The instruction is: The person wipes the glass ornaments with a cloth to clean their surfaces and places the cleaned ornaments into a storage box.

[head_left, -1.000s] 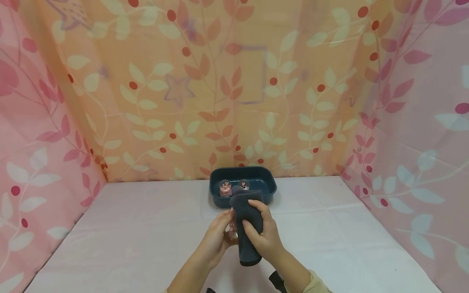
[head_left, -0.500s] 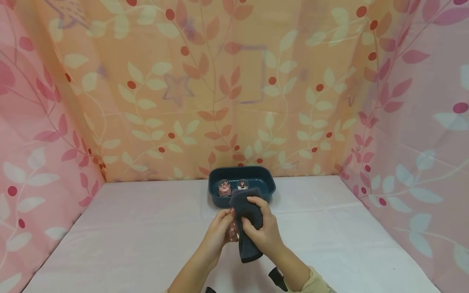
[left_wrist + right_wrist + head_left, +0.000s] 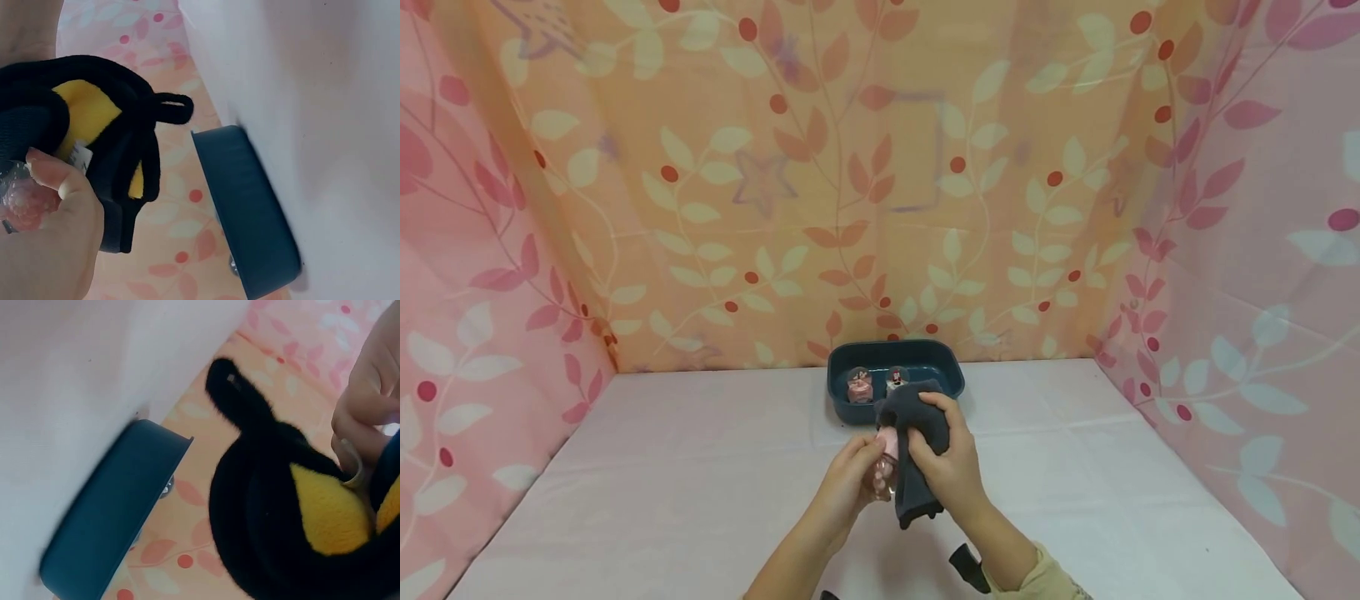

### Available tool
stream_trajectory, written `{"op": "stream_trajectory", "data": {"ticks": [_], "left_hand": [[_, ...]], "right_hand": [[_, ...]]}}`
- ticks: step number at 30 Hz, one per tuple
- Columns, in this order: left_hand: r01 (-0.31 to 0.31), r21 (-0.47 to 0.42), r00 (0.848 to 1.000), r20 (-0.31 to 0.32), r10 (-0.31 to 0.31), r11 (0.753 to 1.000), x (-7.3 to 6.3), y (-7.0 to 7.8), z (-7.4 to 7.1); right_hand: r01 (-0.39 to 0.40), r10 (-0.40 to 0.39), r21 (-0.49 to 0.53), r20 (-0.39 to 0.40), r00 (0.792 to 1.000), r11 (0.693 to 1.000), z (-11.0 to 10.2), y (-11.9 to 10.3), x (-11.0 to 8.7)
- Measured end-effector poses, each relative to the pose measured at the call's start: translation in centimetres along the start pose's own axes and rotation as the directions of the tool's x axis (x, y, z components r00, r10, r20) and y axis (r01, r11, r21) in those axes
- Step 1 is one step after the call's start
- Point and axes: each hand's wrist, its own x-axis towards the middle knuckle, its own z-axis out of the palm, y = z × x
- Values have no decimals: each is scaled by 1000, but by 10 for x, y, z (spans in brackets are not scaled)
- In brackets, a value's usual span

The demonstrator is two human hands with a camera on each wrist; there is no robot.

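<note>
Low over the table, my left hand [image 3: 842,492] holds a small clear-and-pink ornament [image 3: 883,479], its top solid pink and its body see-through with pink lumps inside. In the left wrist view the thumb lies against the ornament [image 3: 28,203]. A folded dark grey cloth [image 3: 921,412] is gripped in my right hand [image 3: 957,471], held up against the ornament's right side and covering part of it. Both wrist views show the cloth's yellow lining, black edging and a black hanging loop [image 3: 234,390]. The fingers behind the cloth are hidden.
A dark teal tub [image 3: 842,412] stands at the back of the white-covered table [image 3: 700,475], just beyond the hands. Inside it sit a pink globe ornament [image 3: 861,387] and another small globe [image 3: 897,377], partly behind the cloth. Patterned curtains [image 3: 850,167] enclose the table's back and sides.
My right hand and the cloth have shifted slightly up and right, and the cloth's lower end has risen. More of the ornament shows now, including its pink top. The left hand stays nearly in place.
</note>
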Motion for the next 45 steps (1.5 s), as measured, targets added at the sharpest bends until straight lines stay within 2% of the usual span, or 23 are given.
{"op": "stream_trajectory", "data": {"ticks": [5,8,11,16,19,22,24,28,32,36,38,40,42,45], "left_hand": [[23,-25,999,42,-22,999,0,-2,-2],[47,-43,997,68,-44,998,0,-3,-3],[81,-77,993,90,-74,994,0,-4,-4],[117,-118,988,117,-103,986,0,-3,-2],[130,-137,987,114,-114,982,-1,0,-2],[124,-162,988,107,-108,979,-1,1,-3],[113,-176,990,98,-97,978,-1,1,-3],[106,-190,994,54,-98,976,0,2,-4],[109,-204,994,3,-111,973,2,2,-5],[106,-220,994,-10,-111,970,2,2,-5],[100,-226,994,-11,-106,969,2,2,-4],[90,-220,996,-4,-93,971,2,2,-4],[79,-216,997,0,-81,973,2,3,-4],[58,-194,998,8,-58,979,2,2,-3]], "right_hand": [[-111,111,13,-12,994,994,-3,2,1],[-196,197,69,-6,980,978,-5,5,3],[-309,314,169,-7,949,936,-9,7,5],[-459,483,299,-8,876,837,-14,9,7],[-501,531,308,-19,847,809,-18,10,5],[-499,533,287,-51,845,818,-21,6,2],[-475,515,295,-73,854,829,-22,2,1],[-369,421,309,-122,899,877,-21,-6,-2],[-208,263,298,-158,952,932,-17,-9,-8],[-47,87,272,-137,987,961,-12,-10,-13],[28,-3,241,-106,994,970,-10,-10,-15],[103,-93,189,-64,994,977,-7,-8,-15],[170,-171,139,-6,985,976,-4,-6,-16],[223,-232,93,90,969,970,-1,-3,-15]]}}
